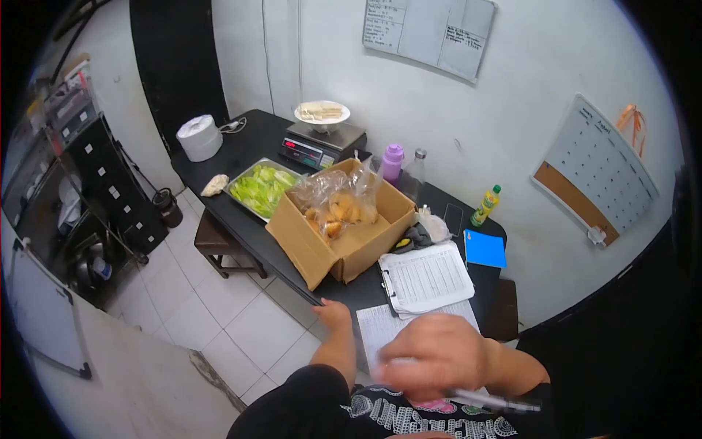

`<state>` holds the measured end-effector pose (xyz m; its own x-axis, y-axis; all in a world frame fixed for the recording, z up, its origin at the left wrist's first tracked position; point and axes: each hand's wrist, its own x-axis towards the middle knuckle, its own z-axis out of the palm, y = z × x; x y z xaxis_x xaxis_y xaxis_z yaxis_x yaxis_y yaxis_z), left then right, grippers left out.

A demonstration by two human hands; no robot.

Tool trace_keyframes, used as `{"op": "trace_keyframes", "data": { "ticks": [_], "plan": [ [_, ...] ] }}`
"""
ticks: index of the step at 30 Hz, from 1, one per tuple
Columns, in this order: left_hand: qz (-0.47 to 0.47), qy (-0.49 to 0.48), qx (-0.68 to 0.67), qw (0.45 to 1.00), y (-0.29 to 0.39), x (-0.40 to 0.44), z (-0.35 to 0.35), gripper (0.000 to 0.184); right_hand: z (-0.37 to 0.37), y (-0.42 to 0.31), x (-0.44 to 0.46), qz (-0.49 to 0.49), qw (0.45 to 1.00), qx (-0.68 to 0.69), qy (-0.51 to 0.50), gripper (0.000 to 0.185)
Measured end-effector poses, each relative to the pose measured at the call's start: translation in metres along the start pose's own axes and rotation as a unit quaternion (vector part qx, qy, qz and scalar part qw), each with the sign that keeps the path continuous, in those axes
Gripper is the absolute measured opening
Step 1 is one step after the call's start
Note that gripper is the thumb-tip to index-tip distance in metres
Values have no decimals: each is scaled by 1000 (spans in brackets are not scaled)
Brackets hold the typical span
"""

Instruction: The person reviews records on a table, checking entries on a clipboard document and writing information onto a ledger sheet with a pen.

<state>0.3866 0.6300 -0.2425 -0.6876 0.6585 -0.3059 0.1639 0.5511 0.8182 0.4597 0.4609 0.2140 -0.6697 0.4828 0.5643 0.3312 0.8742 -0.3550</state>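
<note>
While the right hand (433, 353) curls round a pen (499, 402), a clipboard (428, 278) lies beyond. Whether the left hand (334, 314) grips, I cannot tell.

Black table (252, 148), written sheet (374, 323), open cardboard box (376, 250), metal tray (245, 205), scale (303, 153) (digits lit red), blue notebook (485, 250)

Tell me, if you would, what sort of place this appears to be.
Probably a food business's small preparation or stock room: a digital scale, leafy greens and clipped paperwork share a black table.
</note>
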Motion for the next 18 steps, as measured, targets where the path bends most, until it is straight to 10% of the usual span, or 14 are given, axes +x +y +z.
{"op": "trace_keyframes", "data": {
  "ticks": [18],
  "plan": [
    [-41, 3, 34, 999, 20, -10, -7, 44, -28, -35, -19, -78, 991, -67, 84, 31]
  ]
}}
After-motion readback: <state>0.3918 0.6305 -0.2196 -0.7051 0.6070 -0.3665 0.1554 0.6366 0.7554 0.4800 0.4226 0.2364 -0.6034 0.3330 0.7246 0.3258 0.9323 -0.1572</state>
